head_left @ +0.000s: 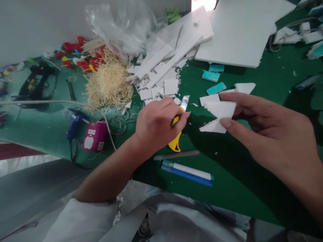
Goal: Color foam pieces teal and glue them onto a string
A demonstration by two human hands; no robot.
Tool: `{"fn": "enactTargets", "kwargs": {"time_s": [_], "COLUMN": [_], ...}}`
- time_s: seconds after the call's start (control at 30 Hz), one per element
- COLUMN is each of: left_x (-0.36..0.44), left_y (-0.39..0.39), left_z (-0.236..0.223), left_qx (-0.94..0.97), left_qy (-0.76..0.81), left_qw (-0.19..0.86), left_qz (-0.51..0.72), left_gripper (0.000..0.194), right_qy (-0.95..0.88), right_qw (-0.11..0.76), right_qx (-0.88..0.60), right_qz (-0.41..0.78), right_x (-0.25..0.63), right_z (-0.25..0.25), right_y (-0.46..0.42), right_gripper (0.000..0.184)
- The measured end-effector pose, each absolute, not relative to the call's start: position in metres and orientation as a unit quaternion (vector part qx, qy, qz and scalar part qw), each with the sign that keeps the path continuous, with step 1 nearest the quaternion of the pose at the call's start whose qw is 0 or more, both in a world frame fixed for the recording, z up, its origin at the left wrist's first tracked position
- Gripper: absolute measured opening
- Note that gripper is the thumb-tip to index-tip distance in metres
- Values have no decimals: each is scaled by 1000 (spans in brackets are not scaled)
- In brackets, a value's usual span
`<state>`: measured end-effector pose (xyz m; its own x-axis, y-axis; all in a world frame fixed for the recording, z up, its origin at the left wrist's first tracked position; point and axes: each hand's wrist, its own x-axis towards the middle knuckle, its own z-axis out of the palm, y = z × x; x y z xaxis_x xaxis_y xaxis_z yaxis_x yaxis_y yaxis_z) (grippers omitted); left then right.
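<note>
My left hand is closed around a yellow utility knife. The knife's metal blade points away from me, and part of its handle is hidden by my fingers. Between the thumb and fingers of my right hand is a white foam board piece, held up above the green table. A rough V-shaped notch opens on the piece's left side, towards the knife, and the two do not touch. Just behind it lie more cut white pieces and several small turquoise blocks.
Foam offcuts are heaped beside a pile of thin wooden sticks. A large white foam board lies at the back. Pens lie near the front edge. At left are a blue glue gun, a purple power adapter and a loose cable.
</note>
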<state>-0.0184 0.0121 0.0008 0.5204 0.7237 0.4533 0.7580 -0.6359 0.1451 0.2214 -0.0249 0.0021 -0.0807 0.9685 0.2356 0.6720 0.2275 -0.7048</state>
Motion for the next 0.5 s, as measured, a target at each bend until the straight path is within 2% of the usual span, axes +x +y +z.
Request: {"fn": "enactTargets", "kwargs": {"time_s": [0.07, 0.13, 0.23, 0.37, 0.5], "left_x": [-23, -24, -20, -11, -6], "left_y": [16, 15, 10, 2, 0], "left_z": [2, 3, 3, -5, -11], "left_qx": [-860, -855, -869, -883, -877], "left_qy": [-442, -441, -405, -345, -333], "left_qw": [47, 14, -63, -141, -126], "left_qz": [-249, -271, -278, -286, -322], "left_gripper": [26, 12, 28, 23, 17], "right_qy": [-712, -728, -751, -756, -751], "right_qw": [333, 314, 281, 256, 264], "right_qx": [-579, -565, -533, -509, -518], "right_qz": [218, 229, 270, 322, 314], "right_x": [223, 224, 223, 220, 222], "right_z": [-2, -5, -6, -3, -4], "right_y": [-21, -17, -15, -17, -20], "right_gripper": [35, 34, 37, 51, 52]}}
